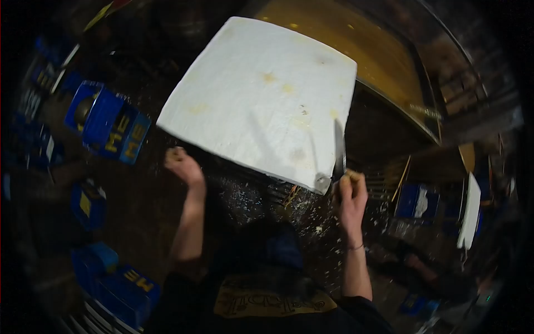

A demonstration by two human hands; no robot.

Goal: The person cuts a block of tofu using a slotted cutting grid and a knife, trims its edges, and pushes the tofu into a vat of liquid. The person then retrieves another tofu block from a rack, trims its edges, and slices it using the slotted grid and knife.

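A square white slab (267, 94) with yellowish stains and faint shadows fills the upper middle of the head view. My right hand (351, 195) is closed round the handle of a knife (340, 143), its blade pointing away from me along the slab's right edge. Close to the blade, a small round greyish thing (322, 181) sits at the slab's near corner. Just below the slab's left front edge is my left hand (184, 167), its fingers curled in. Whether anything is inside those fingers is hidden.
Blue containers with yellow letters (114, 125) stand at the left, others (130, 292) at lower left. A metal-rimmed surface of yellow-brown colour (367, 39) lies behind the slab. White crumbs (319, 229) dot the floor. A white panel (470, 211) stands at right.
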